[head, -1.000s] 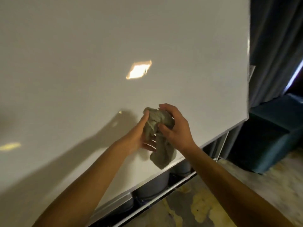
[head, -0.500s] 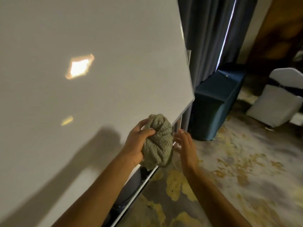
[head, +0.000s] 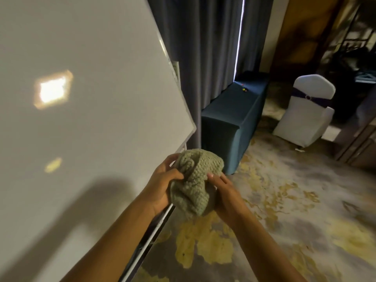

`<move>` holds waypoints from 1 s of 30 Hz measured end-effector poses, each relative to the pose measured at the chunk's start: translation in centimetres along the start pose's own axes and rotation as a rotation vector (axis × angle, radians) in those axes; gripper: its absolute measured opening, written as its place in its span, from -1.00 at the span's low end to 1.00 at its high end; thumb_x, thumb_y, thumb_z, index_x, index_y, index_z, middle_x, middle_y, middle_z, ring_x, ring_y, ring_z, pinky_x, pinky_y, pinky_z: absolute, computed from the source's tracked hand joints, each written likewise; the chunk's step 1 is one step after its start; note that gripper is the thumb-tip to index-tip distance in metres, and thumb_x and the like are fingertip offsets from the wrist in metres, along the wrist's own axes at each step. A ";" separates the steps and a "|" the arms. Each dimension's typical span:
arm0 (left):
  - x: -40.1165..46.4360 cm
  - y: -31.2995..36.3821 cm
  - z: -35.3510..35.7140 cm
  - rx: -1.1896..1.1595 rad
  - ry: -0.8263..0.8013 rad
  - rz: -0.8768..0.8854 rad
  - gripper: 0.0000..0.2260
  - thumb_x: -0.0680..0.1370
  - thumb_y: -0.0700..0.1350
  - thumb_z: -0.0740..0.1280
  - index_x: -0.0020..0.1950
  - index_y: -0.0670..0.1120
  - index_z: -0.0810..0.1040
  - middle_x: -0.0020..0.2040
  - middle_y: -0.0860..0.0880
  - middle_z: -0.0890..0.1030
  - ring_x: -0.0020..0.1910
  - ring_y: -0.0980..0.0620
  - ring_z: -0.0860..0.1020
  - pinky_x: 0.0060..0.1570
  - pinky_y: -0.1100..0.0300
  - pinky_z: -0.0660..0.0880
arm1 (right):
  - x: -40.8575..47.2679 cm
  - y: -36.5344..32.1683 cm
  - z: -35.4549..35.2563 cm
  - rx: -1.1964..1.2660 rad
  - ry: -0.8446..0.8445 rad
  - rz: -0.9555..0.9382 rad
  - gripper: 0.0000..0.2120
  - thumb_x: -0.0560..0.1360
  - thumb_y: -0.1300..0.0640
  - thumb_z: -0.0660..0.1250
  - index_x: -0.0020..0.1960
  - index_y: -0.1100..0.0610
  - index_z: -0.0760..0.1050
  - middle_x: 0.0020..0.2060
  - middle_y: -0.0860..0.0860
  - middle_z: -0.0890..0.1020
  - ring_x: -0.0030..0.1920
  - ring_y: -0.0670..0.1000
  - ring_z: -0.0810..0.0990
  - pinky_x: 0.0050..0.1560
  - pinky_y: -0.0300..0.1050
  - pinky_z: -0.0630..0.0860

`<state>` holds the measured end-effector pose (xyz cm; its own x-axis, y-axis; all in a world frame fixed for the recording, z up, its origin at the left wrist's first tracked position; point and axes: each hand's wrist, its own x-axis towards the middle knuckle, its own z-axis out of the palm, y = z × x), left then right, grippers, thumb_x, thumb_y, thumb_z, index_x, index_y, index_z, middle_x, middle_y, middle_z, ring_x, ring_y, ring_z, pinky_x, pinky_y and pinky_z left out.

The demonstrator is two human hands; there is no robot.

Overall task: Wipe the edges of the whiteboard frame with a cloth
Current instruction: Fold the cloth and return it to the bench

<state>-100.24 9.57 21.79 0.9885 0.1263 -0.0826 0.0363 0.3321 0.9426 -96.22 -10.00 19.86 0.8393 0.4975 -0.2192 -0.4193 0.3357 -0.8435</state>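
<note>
I am looking down past the lower right corner of the whiteboard, which is filling the left half of the view and tilting across it. Its frame is running down the right side as a thin pale strip to the corner. I am holding the cloth, a bunched grey-green knit, in front of me, just below that corner and level with the bottom rail. I cannot tell whether the cloth is touching the frame.

My left hand is gripping the cloth's left side, thumb pressing into the folds and fingers curling behind. My right hand is closing on the lower right of the cloth, thumb tip lying on the fabric, palm cupping it from below. Both forearms are reaching in from the bottom edge.

Two bright light patches are glaring on the board surface, and a dark shadow is lying across its lower part. Behind the board, dark curtains are hanging, with a slit of daylight between them. A teal covered table is standing near the curtains, and a white covered chair with a purple band is sitting further right. The carpet is showing grey and yellow patterning.
</note>
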 end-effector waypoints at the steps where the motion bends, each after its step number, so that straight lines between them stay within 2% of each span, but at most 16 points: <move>1: 1.4 -0.3 0.7 -0.013 0.021 -0.012 -0.53 0.31 -0.08 0.55 0.23 0.05 0.68 0.19 -0.17 0.71 0.14 -0.16 0.73 0.01 0.02 0.67 | 0.8 -1.3 -1.5 -0.026 0.017 -0.031 -0.46 0.42 0.03 0.52 0.37 0.04 0.50 0.18 0.10 0.67 0.18 0.15 0.66 0.08 0.07 0.64; 3: 4.6 -0.9 2.3 -0.007 0.048 -0.026 -0.49 0.31 0.03 0.64 0.24 0.07 0.68 0.23 -0.15 0.71 0.19 -0.15 0.72 0.05 0.01 0.67 | 2.5 -4.6 -4.2 -0.067 0.049 -0.065 -0.47 0.40 0.13 0.54 0.34 -0.04 0.54 0.16 0.04 0.69 0.16 0.09 0.67 0.05 0.01 0.64; 5: 8.0 -1.9 4.2 0.042 0.060 -0.037 -0.40 0.27 0.17 0.69 0.27 0.12 0.66 0.26 -0.10 0.70 0.23 -0.11 0.70 0.07 0.03 0.66 | 4.2 -7.7 -6.9 -0.102 0.083 -0.058 -0.53 0.40 0.16 0.54 0.28 -0.03 0.59 0.11 0.04 0.71 0.11 0.08 0.69 0.00 -0.04 0.65; 8: 12.9 -3.4 7.0 0.143 0.045 -0.040 -0.38 0.30 0.24 0.66 0.32 0.16 0.62 0.28 -0.07 0.70 0.24 -0.11 0.70 0.06 0.04 0.67 | 6.4 -11.3 -10.7 -0.187 0.112 -0.051 -0.71 0.43 0.08 0.52 0.15 0.00 0.66 0.04 0.10 0.73 0.06 0.11 0.71 -0.03 -0.01 0.66; 10: 15.6 -4.0 8.7 0.215 0.033 -0.033 -0.44 0.35 0.21 0.60 0.32 0.20 0.60 0.27 -0.02 0.70 0.28 -0.12 0.67 0.13 -0.02 0.67 | 7.7 -13.1 -12.5 -0.262 0.143 -0.058 -0.78 0.43 0.00 0.51 0.07 -0.04 0.69 0.00 0.08 0.73 0.04 0.11 0.72 0.01 0.04 0.67; 13: 20.2 -4.6 11.5 0.239 -0.055 -0.027 -0.45 0.41 0.18 0.50 0.40 0.20 0.56 0.34 0.04 0.66 0.36 -0.05 0.62 0.32 -0.08 0.59 | 10.1 -15.7 -15.2 -0.296 0.182 -0.067 -0.81 0.41 -0.03 0.51 0.02 -0.05 0.70 -0.03 0.07 0.74 0.01 0.09 0.72 0.00 0.03 0.67; 15: 23.4 -4.7 13.7 0.256 -0.185 -0.059 -0.39 0.39 0.29 0.51 0.43 0.24 0.53 0.41 0.05 0.62 0.40 -0.02 0.59 0.36 -0.07 0.56 | 12.2 -17.5 -17.3 -0.299 0.197 -0.099 -0.83 0.42 -0.01 0.51 0.00 -0.03 0.72 -0.05 0.08 0.75 -0.01 0.08 0.73 -0.08 -0.06 0.66; 17: 27.0 -5.0 15.8 0.305 -0.304 -0.114 -0.32 0.28 0.45 0.53 0.36 0.34 0.55 0.38 0.00 0.63 0.36 -0.05 0.62 0.35 -0.11 0.57 | 14.8 -19.5 -19.3 -0.310 0.207 -0.108 -0.84 0.43 0.03 0.51 0.00 0.02 0.72 -0.06 0.10 0.75 -0.02 0.09 0.73 -0.12 -0.12 0.65; 20: 33.6 -5.9 17.9 0.345 -0.370 -0.150 -0.38 0.19 0.51 0.55 0.20 0.35 0.64 0.20 0.03 0.71 0.22 -0.03 0.70 0.28 -0.12 0.63 | 19.5 -23.1 -22.3 -0.398 0.187 -0.088 -0.78 0.43 -0.02 0.52 0.02 0.04 0.72 -0.05 0.10 0.75 -0.03 0.09 0.73 -0.12 -0.12 0.65; 24: 44.4 -5.7 19.8 0.395 -0.456 -0.134 -0.46 0.29 0.54 0.46 0.15 0.29 0.66 0.14 0.13 0.72 0.12 0.07 0.71 0.06 0.14 0.69 | 27.4 -28.6 -25.8 -0.685 0.313 0.003 -0.46 0.22 -0.46 0.45 -0.01 -0.10 0.71 -0.13 -0.06 0.74 -0.09 -0.03 0.72 -0.02 -0.03 0.66; 27: 51.6 -5.6 22.0 0.375 -0.487 -0.155 -0.50 0.36 0.43 0.52 0.23 0.26 0.66 0.23 0.10 0.72 0.22 0.07 0.69 0.16 0.10 0.64 | 33.1 -32.2 -28.3 -0.842 0.374 0.067 -0.29 0.12 -0.64 0.31 -0.05 -0.12 0.71 -0.15 -0.08 0.73 -0.08 -0.02 0.70 0.04 0.02 0.63; 30: 58.1 -5.6 24.0 0.341 -0.465 -0.191 -0.50 0.37 0.37 0.56 0.25 0.24 0.67 0.25 0.08 0.72 0.24 0.07 0.69 0.18 0.10 0.64 | 38.6 -35.8 -30.6 -0.847 0.392 0.084 -0.30 0.11 -0.66 0.27 -0.15 -0.13 0.72 -0.22 -0.06 0.75 -0.16 -0.03 0.72 0.06 0.03 0.65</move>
<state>-39.49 -7.39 19.45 0.9175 -0.3531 -0.1832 0.1886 -0.0196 0.9819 -38.25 -27.28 26.56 0.9392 0.1369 -0.3150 -0.2213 -0.4603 -0.8597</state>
